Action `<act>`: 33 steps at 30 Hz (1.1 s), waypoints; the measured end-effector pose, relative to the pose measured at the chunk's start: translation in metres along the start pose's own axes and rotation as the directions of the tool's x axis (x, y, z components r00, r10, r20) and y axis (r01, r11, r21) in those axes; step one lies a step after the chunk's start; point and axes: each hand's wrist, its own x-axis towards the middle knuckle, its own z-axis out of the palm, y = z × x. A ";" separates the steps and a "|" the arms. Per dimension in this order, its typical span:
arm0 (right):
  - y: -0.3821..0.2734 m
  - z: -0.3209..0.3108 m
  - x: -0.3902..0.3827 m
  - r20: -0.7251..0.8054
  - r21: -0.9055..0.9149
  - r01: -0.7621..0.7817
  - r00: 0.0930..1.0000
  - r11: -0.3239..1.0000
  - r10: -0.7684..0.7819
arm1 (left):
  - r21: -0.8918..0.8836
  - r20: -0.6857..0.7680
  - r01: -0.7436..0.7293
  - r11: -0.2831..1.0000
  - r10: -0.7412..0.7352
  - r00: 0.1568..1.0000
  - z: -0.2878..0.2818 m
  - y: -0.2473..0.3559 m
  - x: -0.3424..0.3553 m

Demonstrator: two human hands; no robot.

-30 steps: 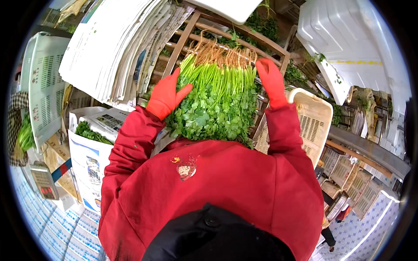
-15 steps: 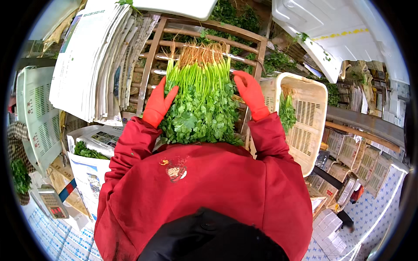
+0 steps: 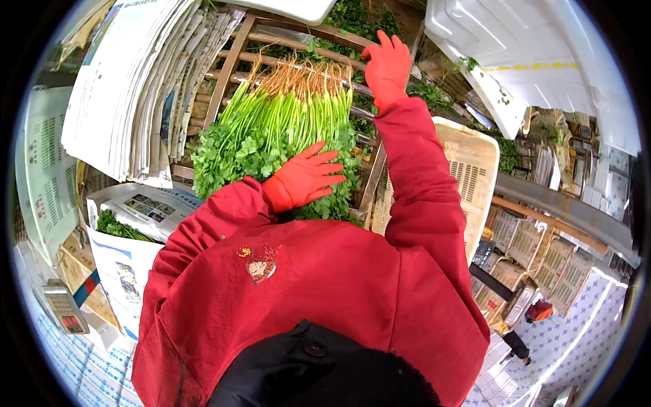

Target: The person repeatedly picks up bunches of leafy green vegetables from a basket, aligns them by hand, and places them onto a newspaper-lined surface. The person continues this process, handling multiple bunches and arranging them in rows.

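Herbs (image 3: 281, 139) lie in a bundle on a wooden rack (image 3: 234, 61), leaves toward the person and roots away. The left hand (image 3: 303, 178), in a red glove, rests flat on the leaves with fingers (image 3: 324, 163) spread. The right hand (image 3: 388, 64) reaches beyond the roots, fingers loosely spread, holding nothing.

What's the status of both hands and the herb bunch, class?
Left hand flat on the cilantro bunch, open. Right hand open, raised past the root ends over the wooden crate. Nothing between them.
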 end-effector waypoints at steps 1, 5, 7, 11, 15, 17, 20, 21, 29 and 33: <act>-0.004 0.002 -0.006 -0.031 0.101 0.009 1.000 0.995 -0.005 | -0.012 0.000 0.006 1.000 -0.006 1.000 0.006 -0.002 -0.003; -0.049 0.006 -0.026 0.050 0.454 0.243 0.954 0.857 -0.297 | -0.085 -0.045 -0.018 0.996 0.014 0.999 0.009 -0.007 -0.001; -0.053 0.019 -0.018 0.062 0.337 0.138 0.984 0.931 -0.168 | -0.114 -0.061 -0.040 0.993 0.034 0.998 0.010 -0.006 -0.002; -0.029 -0.002 0.009 -0.107 0.389 -0.036 0.991 0.920 0.084 | -0.140 -0.088 -0.034 0.990 0.022 0.996 0.011 -0.009 -0.005; -0.079 0.005 -0.019 -0.278 0.633 0.363 0.931 0.684 -0.236 | -0.134 -0.068 -0.055 0.989 0.046 0.997 0.003 -0.013 -0.008; -0.066 0.011 -0.002 -0.019 0.419 0.162 0.985 0.893 -0.170 | -0.126 -0.067 -0.058 0.990 0.050 0.996 0.002 -0.012 -0.009; -0.041 -0.003 0.013 0.008 0.323 -0.102 0.994 0.941 0.105 | -0.144 -0.088 -0.065 0.987 0.052 0.995 0.004 -0.011 -0.007; -0.047 -0.011 0.008 0.087 0.456 -0.066 0.996 0.888 0.029 | -0.154 -0.085 -0.062 0.986 0.049 0.995 0.005 -0.010 -0.007; -0.079 -0.011 0.000 0.187 0.678 -0.179 0.980 0.713 0.068 | -0.192 -0.144 0.096 0.977 -0.124 0.982 -0.048 0.011 -0.023; -0.106 0.001 0.010 0.107 0.614 0.007 0.990 0.790 -0.092 | 0.170 -0.349 0.568 0.805 -0.490 0.799 -0.089 0.001 -0.043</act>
